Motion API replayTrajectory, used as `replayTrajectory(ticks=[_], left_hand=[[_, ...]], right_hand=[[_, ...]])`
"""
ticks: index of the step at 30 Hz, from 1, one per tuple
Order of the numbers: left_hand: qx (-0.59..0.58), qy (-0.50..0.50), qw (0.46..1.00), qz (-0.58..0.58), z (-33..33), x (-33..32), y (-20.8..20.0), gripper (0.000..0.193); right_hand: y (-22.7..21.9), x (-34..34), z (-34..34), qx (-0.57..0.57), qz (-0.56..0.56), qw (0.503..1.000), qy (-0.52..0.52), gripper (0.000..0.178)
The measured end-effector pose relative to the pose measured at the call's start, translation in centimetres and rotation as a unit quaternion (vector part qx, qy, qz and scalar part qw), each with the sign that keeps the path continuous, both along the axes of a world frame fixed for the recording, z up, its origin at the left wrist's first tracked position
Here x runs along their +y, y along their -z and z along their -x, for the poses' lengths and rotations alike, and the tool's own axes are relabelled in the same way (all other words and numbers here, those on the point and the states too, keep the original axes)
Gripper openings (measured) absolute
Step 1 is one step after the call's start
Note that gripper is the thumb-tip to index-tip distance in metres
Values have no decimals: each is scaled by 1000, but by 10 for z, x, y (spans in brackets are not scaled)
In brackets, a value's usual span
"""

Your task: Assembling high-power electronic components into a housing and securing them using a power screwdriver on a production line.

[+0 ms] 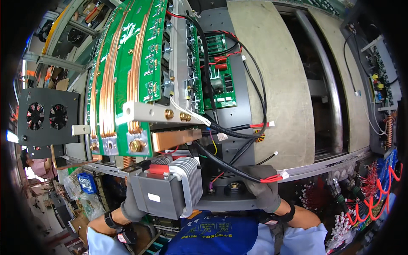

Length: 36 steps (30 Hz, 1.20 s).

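A dark grey metal chassis (240, 87) lies across the bench in front of me, its near end toward my body. My right hand (264, 191), in a grey glove, is closed round the chassis's near right corner, beside a black cable with red wires and a white plug (284, 174). My left hand (132, 199), also gloved, is at the near left, its fingers hidden behind a black box (157, 193) with silver fins (191, 182). A large green circuit board (146, 55) with copper strips rises above the chassis. A pale bar (146, 112) and a copper bar (176, 138) cross its near end.
The bench has pale boards (280, 76) and a metal roller (325, 76) in a gap. Another chassis with electronics (380, 80) stands at the far right. Red coiled cord (374, 199) and wire bundles hang below it. A grey panel with two fans (47, 117) is at left.
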<state>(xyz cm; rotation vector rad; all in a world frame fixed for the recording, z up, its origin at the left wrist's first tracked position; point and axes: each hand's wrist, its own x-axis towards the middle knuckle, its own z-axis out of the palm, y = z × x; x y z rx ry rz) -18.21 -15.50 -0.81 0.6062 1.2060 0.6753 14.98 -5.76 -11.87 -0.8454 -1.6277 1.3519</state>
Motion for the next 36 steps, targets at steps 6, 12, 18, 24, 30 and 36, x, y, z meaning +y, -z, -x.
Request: replayTrajectory(ticks=[6, 12, 18, 24, 30, 36], left_hand=[[306, 256, 900, -177, 2, 6, -12, 56], [257, 116, 953, -112, -2, -3, -7, 57], [192, 19, 968, -162, 8, -15, 22, 68], [369, 106, 879, -284, 16, -26, 47, 70], [311, -42, 904, -290, 12, -27, 60, 75], [398, 76, 836, -370, 9, -17, 49, 68]], right_hand=[[3, 6, -2, -16, -3, 999, -45, 21], [-7, 12, -3, -16, 44, 995, -92, 20], [-12, 33, -1, 10, -48, 988, -148, 26], [-16, 71, 5, -106, -280, 953, -55, 37], [-8, 82, 46, -22, -185, 972, -145, 30], [16, 85, 64, 1, -193, 968, -163, 41]])
